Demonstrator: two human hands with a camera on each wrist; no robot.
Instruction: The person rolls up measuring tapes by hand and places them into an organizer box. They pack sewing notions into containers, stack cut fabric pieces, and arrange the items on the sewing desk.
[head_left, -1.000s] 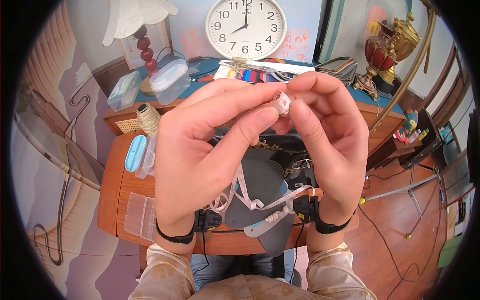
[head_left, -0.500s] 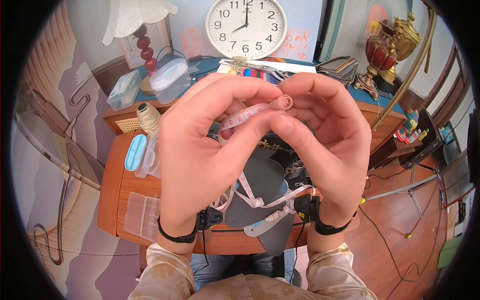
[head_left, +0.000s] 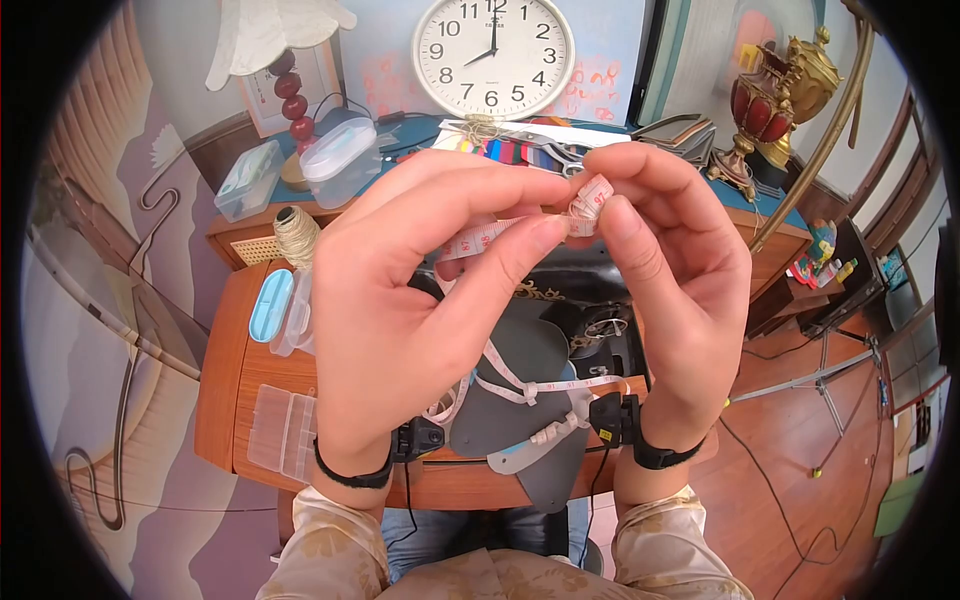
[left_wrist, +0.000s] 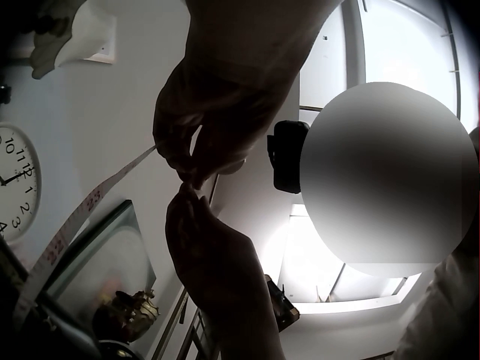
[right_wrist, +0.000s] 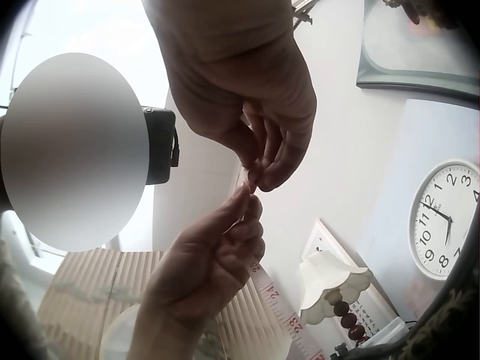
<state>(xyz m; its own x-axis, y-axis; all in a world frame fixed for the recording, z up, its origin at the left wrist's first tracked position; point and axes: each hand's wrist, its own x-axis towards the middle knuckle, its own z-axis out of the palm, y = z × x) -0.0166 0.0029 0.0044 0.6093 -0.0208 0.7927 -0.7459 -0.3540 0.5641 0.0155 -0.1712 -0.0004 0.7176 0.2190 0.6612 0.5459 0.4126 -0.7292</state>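
Observation:
Both hands are raised in front of me in the head view. My right hand (head_left: 601,190) pinches a small rolled coil of pink-white measuring tape (head_left: 590,197) between thumb and fingers. My left hand (head_left: 549,210) pinches the tape's free run (head_left: 481,238) just left of the coil. From there the loose tape (head_left: 497,366) hangs down to a knot-like loop (head_left: 527,390) over the table. The left wrist view shows the left hand (left_wrist: 196,169) meeting the right hand (left_wrist: 187,199), with the tape (left_wrist: 75,221) trailing left. In the right wrist view, tape (right_wrist: 283,315) hangs below the joined fingertips.
Under the hands sit a black sewing machine (head_left: 560,295) and dark grey fabric pieces (head_left: 525,350) on a wooden table (head_left: 225,380). Clear plastic boxes (head_left: 283,432), a blue case (head_left: 271,305) and a twine spool (head_left: 296,236) lie left. A wall clock (head_left: 492,55) and urns (head_left: 775,100) stand behind.
The coil has turned in my right fingers and now shows its printed edge. The loose tape below has been drawn up and its loop has shifted over the grey fabric.

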